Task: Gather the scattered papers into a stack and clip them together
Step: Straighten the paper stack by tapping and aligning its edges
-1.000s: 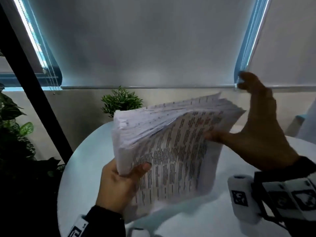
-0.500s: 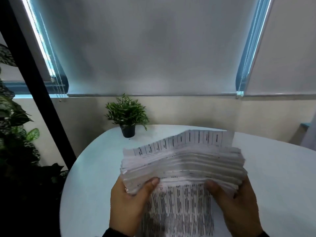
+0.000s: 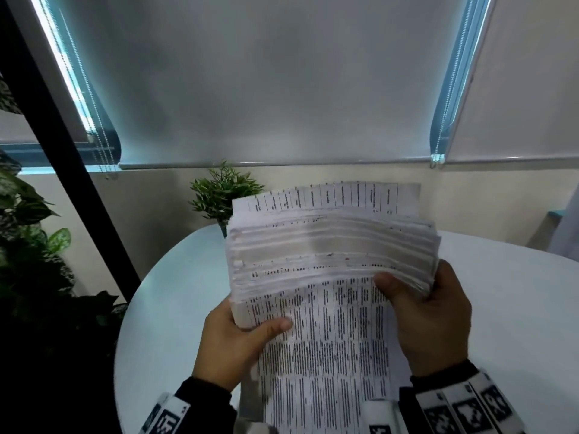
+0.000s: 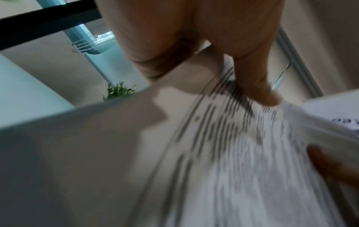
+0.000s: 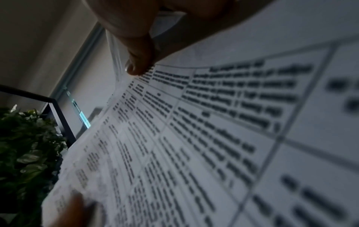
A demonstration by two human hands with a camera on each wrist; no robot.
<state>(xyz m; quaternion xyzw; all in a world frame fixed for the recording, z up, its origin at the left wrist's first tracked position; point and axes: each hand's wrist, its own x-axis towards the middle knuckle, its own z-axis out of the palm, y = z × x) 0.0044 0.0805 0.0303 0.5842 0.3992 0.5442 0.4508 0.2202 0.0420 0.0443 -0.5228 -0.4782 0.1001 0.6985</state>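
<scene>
A thick stack of printed papers (image 3: pixel 332 252) is held upright above the white round table (image 3: pixel 163 308), its fanned top edges facing me. My left hand (image 3: pixel 238 343) grips the stack's left side, thumb across the front sheet. My right hand (image 3: pixel 429 314) grips the right side, thumb pressed on the front page. In the left wrist view the left thumb (image 4: pixel 258 90) lies on the blurred printed sheet (image 4: pixel 242 161). The right wrist view shows the right thumb (image 5: pixel 139 64) on the table-printed page (image 5: pixel 204 138). No clip is in view.
A small potted plant (image 3: pixel 224 195) stands at the table's far edge, partly hidden by the papers. Large leafy plants (image 3: pixel 28 245) and a black slanted frame bar (image 3: pixel 72 164) are at the left. Closed roller blinds (image 3: pixel 266 79) cover the windows behind.
One second ago only the left hand held the tilted stack while the right was raised and open. The right hand then took the stack's right side, and both hands lifted it higher, upright.
</scene>
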